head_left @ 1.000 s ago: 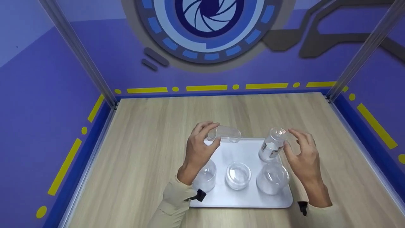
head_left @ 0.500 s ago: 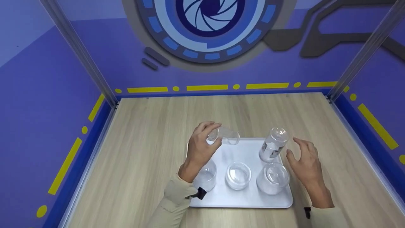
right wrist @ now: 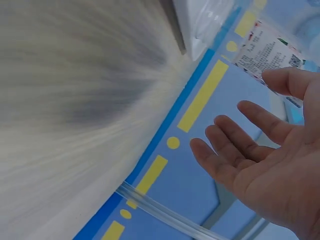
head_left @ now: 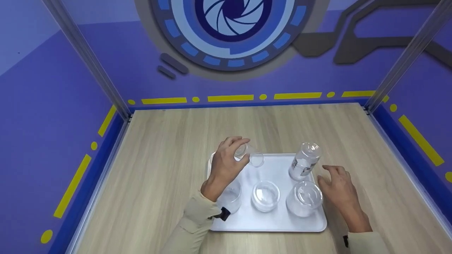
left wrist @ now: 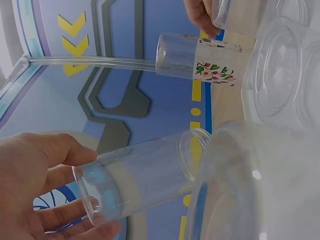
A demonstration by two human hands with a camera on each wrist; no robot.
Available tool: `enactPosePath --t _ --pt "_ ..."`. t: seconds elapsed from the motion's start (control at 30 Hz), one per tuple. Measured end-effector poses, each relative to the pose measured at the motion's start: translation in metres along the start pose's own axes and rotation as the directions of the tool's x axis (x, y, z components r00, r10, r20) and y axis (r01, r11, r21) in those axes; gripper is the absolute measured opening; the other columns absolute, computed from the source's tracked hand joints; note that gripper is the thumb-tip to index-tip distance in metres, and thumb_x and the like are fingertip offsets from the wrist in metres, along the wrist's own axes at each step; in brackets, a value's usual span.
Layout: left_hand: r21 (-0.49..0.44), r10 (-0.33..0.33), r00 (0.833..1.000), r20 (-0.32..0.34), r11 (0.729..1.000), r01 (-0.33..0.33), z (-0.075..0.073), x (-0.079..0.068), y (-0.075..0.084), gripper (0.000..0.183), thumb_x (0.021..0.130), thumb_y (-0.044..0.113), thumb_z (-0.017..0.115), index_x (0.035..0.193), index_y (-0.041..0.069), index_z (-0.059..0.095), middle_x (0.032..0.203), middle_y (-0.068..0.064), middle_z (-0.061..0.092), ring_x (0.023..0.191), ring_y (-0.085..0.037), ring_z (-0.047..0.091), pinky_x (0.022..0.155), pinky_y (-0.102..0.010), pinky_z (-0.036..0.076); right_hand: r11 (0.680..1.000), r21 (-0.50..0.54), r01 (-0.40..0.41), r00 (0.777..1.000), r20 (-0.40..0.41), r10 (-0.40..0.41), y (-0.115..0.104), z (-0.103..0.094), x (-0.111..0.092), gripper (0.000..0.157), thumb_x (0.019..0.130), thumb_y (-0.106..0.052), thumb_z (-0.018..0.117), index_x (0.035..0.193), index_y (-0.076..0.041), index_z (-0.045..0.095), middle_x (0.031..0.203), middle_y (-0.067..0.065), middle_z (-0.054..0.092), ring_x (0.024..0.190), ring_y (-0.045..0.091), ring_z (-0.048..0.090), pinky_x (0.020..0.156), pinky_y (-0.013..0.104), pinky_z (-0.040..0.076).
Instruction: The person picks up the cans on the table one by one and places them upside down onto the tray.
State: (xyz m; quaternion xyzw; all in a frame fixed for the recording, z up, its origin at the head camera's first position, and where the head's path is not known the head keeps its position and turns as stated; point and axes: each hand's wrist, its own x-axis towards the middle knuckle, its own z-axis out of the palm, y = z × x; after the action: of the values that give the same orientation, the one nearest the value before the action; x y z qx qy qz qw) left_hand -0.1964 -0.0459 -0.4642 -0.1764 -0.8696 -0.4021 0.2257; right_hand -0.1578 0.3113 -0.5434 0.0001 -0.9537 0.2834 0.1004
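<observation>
My left hand point(head_left: 227, 162) grips a clear plastic jar point(left wrist: 142, 175) by its base end, above the tray's far left part. The jar is tilted, its threaded mouth pointing away from the palm. My right hand point(head_left: 339, 187), fingers loosely bent and holding nothing, hovers beside the tray's right edge. Nearest to it are a tall clear jar with a printed label point(head_left: 303, 164) and a wide clear jar point(head_left: 304, 199), both on the white tray point(head_left: 268, 225). Flowers on the label show in the left wrist view, printed text in the right wrist view.
A short round clear jar point(head_left: 265, 196) stands at the tray's front middle. Left of it is another clear jar point(head_left: 231, 197), partly hidden by my left forearm. The tray lies on a wooden table point(head_left: 169, 158) with blue printed walls point(head_left: 106, 63) around it.
My right hand has drawn away from the labelled jar, toward me, leaving it standing on the tray. The jar in my left hand has tipped, its mouth end dropping lower.
</observation>
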Motion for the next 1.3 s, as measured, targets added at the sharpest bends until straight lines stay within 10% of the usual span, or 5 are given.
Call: enactPosePath --t 0.87,1.3 --pt "0.117 -0.051 0.987 0.150 0.993 0.034 0.014 0.005 0.010 0.038 0.089 0.010 0.082 0.127 0.013 0.077 0.127 -0.009 0.070 0.115 -0.029 0.066 0.089 -0.040 0.058 0.991 -0.113 0.073 0.992 0.113 -0.060 0.024 0.027 -0.002 0.034 0.108 -0.014 0.056 0.130 0.011 0.063 0.126 0.038 0.058 0.116 0.058 0.056 0.087 0.072 0.049" --pt "0.162 -0.091 0.971 0.223 0.985 0.055 0.019 0.009 0.015 0.038 0.091 0.011 0.081 0.129 0.015 0.077 0.129 -0.007 0.069 0.117 -0.026 0.065 0.092 -0.037 0.057 0.968 -0.172 0.183 0.978 0.129 -0.163 0.028 0.028 -0.002 0.021 0.093 0.004 0.066 0.114 0.006 0.068 0.111 0.031 0.060 0.101 0.054 0.060 0.075 0.068 0.052"
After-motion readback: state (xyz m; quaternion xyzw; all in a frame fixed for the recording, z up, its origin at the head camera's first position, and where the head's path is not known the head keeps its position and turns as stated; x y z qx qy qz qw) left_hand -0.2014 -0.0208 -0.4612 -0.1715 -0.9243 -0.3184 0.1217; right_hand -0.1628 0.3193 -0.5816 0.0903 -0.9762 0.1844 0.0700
